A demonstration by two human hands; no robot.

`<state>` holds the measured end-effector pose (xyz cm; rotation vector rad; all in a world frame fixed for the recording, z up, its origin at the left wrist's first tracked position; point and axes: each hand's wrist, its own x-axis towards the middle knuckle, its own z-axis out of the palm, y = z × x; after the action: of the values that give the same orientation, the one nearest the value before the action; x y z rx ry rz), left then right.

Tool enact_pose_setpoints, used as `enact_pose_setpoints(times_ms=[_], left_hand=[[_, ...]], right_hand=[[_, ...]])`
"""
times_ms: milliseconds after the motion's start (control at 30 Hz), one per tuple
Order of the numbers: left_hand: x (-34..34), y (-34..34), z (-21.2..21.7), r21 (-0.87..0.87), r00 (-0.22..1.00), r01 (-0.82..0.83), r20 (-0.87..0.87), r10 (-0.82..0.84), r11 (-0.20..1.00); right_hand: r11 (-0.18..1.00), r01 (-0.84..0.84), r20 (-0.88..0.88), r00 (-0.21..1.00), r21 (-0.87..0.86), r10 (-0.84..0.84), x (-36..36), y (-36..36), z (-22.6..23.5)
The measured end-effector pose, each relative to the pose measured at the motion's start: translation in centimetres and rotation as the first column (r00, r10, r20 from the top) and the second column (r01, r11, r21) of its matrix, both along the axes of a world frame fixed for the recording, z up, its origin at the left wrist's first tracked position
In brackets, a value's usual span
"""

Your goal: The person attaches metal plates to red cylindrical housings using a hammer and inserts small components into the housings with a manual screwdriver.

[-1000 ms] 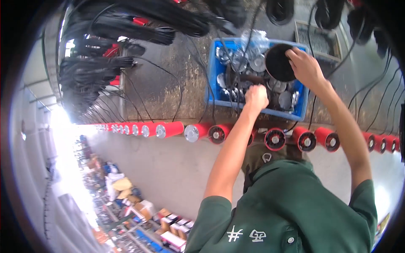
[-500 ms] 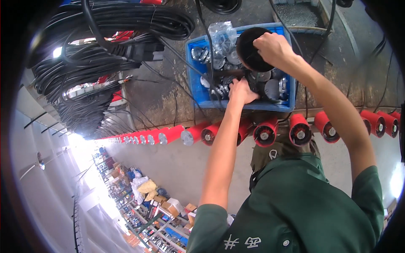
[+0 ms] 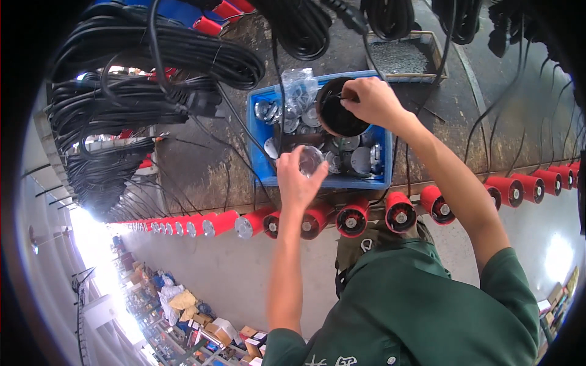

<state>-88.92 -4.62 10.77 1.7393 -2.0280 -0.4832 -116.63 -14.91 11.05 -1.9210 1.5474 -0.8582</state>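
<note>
My left hand [image 3: 296, 180] grips a round, shiny metal cap [image 3: 311, 160] between thumb and fingers, at the near edge of a blue bin [image 3: 259, 178]. My right hand [image 3: 375, 104] is over a round black bowl [image 3: 343, 122], with its fingers pinched together at the bowl's mouth. Whatever sits between those fingertips is too small to make out. The bowl rests over the bin's contents, which are several silver metal caps [image 3: 360, 160] and a clear plastic bag [image 3: 297, 88] at the far left corner.
Red cylinders [image 3: 400, 212] with cords line the bench's near edge. Bundled black cables [image 3: 165, 46] hang at the left and far side, some over the bin. A shallow tray [image 3: 400, 58] of small grey metal pieces stands beyond the bin.
My left hand has come up out of the bin with a metal cap. My right hand has shifted from the bowl's side to its mouth, and the bowl now tilts differently. The view has shifted.
</note>
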Motion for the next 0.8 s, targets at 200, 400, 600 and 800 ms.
enact_pose_setpoints(times_ms=[200,400,600,800], left_hand=[[0.4,3.5,1.4,0.086,0.954,0.282,0.078,-0.288,0.956],[0.0,4.4,1.4,0.169,0.939,0.341,-0.021,-0.342,0.925],[-1.4,7.3,3.6,0.465,0.407,0.262,-0.848,0.341,0.845],[-3.6,10.2,7.1,0.448,-0.150,0.533,-0.785,0.601,0.718]], right_hand=[[0.979,-0.114,-0.087,0.991,-0.170,0.100,0.5,0.8,1.5],[0.981,-0.029,-0.258,0.966,-0.190,-0.022,1.0,2.9,3.1],[0.997,0.006,0.243,0.970,-0.078,0.013,-0.1,8.1,5.2],[0.935,-0.354,0.594,0.755,0.011,0.279,2.2,14.7,6.2]])
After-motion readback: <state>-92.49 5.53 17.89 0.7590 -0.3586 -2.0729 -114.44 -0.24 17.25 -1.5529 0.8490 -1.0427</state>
